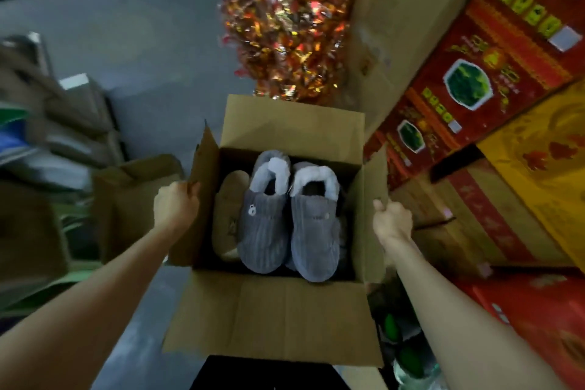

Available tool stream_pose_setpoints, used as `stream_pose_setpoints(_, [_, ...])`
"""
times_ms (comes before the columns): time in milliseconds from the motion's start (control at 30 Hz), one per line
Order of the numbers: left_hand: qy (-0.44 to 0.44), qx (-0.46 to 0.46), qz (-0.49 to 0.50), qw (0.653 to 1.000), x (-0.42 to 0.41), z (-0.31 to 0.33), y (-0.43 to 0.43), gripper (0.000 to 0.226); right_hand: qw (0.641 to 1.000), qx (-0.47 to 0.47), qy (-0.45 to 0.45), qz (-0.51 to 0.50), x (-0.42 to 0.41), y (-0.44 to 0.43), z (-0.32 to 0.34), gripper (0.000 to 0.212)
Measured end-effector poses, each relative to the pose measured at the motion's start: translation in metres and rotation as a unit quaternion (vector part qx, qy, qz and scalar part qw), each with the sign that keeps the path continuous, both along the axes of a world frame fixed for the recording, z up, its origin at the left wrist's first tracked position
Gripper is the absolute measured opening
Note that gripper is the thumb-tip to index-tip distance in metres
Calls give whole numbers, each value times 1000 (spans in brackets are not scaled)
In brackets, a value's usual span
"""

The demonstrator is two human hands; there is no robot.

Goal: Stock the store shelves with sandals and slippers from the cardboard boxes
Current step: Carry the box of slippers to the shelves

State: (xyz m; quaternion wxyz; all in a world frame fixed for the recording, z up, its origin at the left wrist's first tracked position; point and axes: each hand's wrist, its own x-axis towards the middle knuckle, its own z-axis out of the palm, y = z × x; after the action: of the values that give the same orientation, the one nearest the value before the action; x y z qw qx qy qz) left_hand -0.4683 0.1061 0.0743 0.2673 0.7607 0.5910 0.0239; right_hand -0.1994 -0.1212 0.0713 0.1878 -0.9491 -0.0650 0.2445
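An open cardboard box (278, 320) is held in front of me above the floor, all its flaps spread out. Inside lies a pair of grey corduroy slippers (285, 225) with pale fleece lining, toes toward me. A tan slipper (229, 215) is wedged against the box's left wall. My left hand (175, 203) grips the left side flap. My right hand (391, 220) grips the right side flap. The bottom of the box is hidden in shadow.
Red and yellow printed gift cartons (493, 79) are stacked along the right. A shiny red-gold foil decoration (285, 16) hangs beyond the box. More brown cartons (133, 199) and blurred stock stand on the left. Grey floor (142, 41) runs ahead.
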Motion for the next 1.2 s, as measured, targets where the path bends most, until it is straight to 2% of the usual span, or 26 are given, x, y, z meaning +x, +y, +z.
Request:
stream_pose_setpoints(167, [-5,13,100,995,-61,14,44,33,994,19,8,107,-24,97,4,39])
stream_pose_setpoints(300, [24,41,160,986,-90,18,95,33,988,35,17,150,-39,179,5,40])
stream_pose_setpoints(467, [12,36,202,979,-108,29,167,37,980,66,17,187,-46,279,14,35])
stream_pose_setpoints(600, [-11,21,238,971,-100,42,231,35,971,103,23,215,-38,363,22,34])
stream_pose_setpoints(733, [-44,27,282,958,-89,41,306,31,961,103,-5,255,-18,464,20,34])
stream_pose_setpoints(833, [-20,61,306,950,-72,33,363,33,956,92,-20,279,3,548,17,35])
stream_pose_setpoints(1200, [17,74,379,922,-15,48,613,38,931,82,-30,354,54,854,36,40])
